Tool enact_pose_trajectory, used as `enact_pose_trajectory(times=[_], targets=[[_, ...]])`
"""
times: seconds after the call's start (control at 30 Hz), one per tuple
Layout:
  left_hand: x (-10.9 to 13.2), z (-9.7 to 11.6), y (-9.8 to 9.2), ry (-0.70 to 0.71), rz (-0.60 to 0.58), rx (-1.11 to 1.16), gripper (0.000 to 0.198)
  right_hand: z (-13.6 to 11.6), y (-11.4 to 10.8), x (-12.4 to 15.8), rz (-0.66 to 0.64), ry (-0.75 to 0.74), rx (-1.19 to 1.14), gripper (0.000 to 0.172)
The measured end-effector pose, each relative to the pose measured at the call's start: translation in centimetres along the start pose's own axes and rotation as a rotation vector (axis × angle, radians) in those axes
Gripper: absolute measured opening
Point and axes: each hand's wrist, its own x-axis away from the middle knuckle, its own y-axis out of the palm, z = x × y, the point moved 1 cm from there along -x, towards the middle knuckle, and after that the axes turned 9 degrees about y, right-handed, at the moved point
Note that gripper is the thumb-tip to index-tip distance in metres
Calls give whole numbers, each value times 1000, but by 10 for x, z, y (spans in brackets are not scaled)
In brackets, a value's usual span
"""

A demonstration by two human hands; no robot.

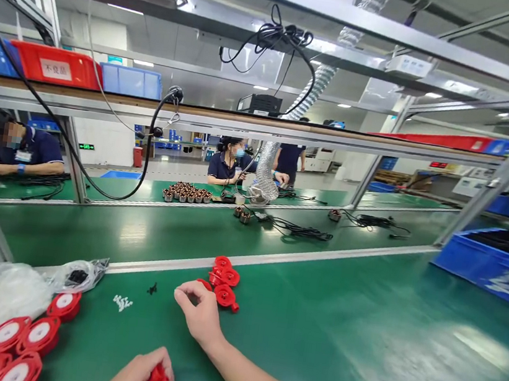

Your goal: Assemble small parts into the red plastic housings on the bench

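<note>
At the bottom of the head view my left hand [140, 377] is closed around a red plastic part [156, 379], mostly covered by the fingers. My right hand [201, 316] hovers above the green table [291, 339], thumb and fingertips curled together in a pinch. Whatever may be between those fingertips is too small or hidden to tell. Just behind it lie several red round plastic parts [224, 295], one partly covered by the hand. Left of my right hand are small black pieces [152, 289] and a little heap of small white pieces [122, 304].
Several red round parts with white discs [38, 333] stand at the left, beside clear plastic bags [1, 295]. A blue crate [493, 265] is at the right. Metal framing and a hanging black cable [108, 194] cross in front. People work at the opposite bench near copper-wound parts [186, 192].
</note>
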Motion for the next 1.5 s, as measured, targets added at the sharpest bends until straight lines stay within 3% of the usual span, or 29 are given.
enact_pose_trajectory(times=[0.1, 0.2, 0.27, 0.4, 0.77, 1.1, 1.3, 1.5], targets=[[-7, 10, -8, -54, 326, 172, 56, -16, 1, 12, -28, -86, -25, 12], [-13, 19, -27, -97, 688, 282, 58, -34, 5, 27, -139, -296, 3, 10], [-15, 22, -37, -101, 786, 350, 60, -42, 8, 36, -238, -409, 36, 9], [-15, 23, -40, -63, 769, 419, 55, -45, 14, 47, -348, -482, 93, 10], [-12, 12, -34, -5, 709, 283, 50, -40, 14, 46, -368, -549, 232, 14], [-10, 9, -27, 40, 804, 306, 50, -43, 15, 50, -351, -606, 278, 20], [-8, 5, -25, 42, 878, 331, 51, -50, 13, 53, -557, -562, 336, 28], [-6, 5, -22, 26, 880, 304, 52, -49, 10, 53, -601, -526, 325, 30]])
